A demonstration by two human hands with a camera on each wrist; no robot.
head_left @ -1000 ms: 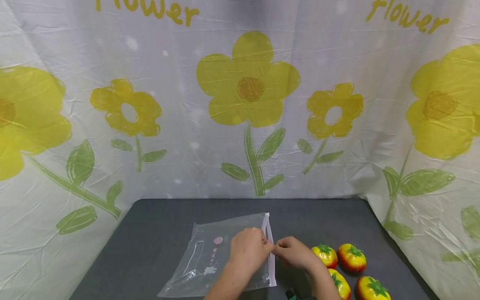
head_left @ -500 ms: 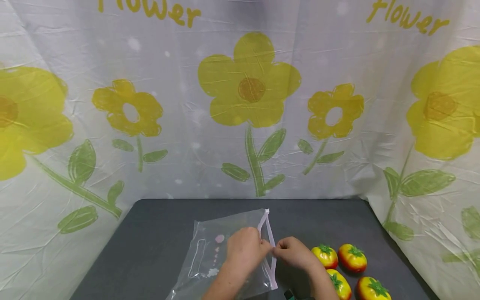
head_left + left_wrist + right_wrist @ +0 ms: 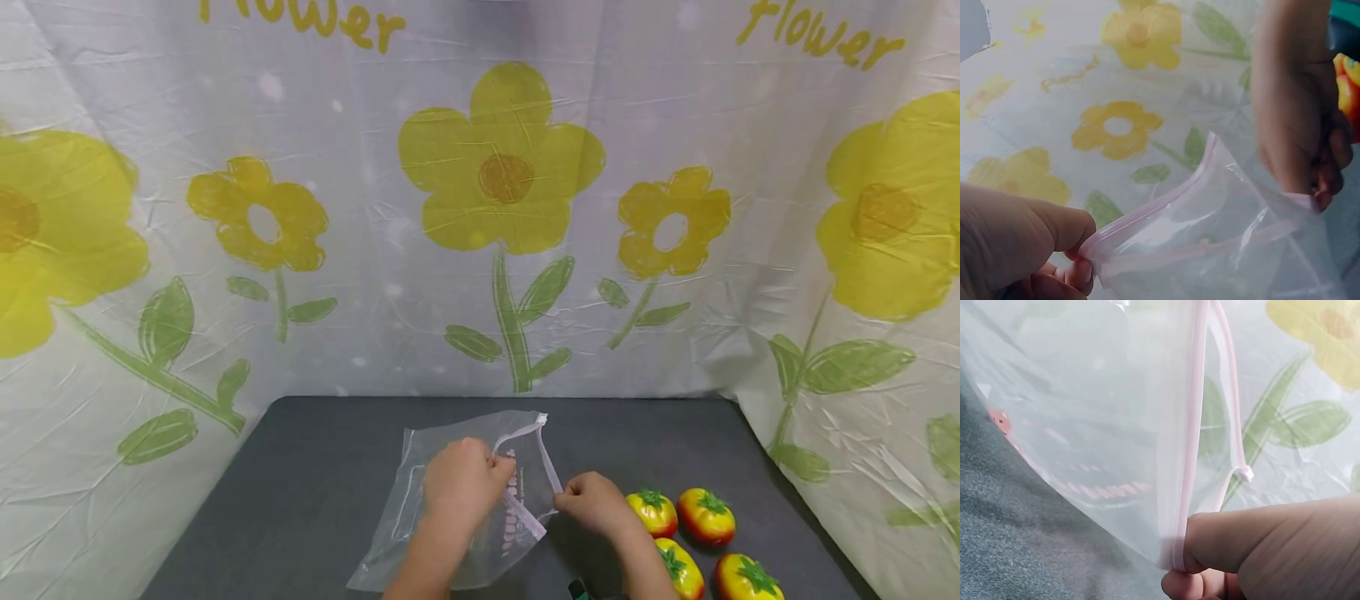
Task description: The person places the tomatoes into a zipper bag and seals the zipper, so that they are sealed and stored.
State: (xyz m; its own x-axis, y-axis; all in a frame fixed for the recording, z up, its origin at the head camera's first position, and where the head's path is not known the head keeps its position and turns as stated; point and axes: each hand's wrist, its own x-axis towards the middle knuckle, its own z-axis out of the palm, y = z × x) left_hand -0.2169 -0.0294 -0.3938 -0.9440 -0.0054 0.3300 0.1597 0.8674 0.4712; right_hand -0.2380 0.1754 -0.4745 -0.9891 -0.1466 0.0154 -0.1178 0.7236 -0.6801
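Note:
A clear plastic zip bag (image 3: 397, 525) with pinkish-white edging lies across the middle of the dark table, its mouth spread apart toward the right. My left hand (image 3: 465, 483) pinches one edge of the mouth between thumb and fingers. The opposite edge is pinched by my right hand (image 3: 596, 504), on the right side of the bag. In the left wrist view the pink zip strip (image 3: 1154, 209) runs from the left thumb up to a raised corner. Through the gap, pink printing (image 3: 512, 508) shows on the bag's inner side. The right wrist view has a small white zip end (image 3: 1245, 473) beyond the right thumb.
Several red-and-yellow toy fruits with green leafy tops, one of them a persimmon-like fruit (image 3: 706, 517), sit right of my right forearm. A small dark green object (image 3: 579, 590) shows at the bottom edge. A flower-printed curtain (image 3: 360, 333) encloses the table (image 3: 300, 467).
My left hand has moved left with its edge of the bag, while the right hand has shifted slightly right. The bag's mouth, nearly flat before, has widened.

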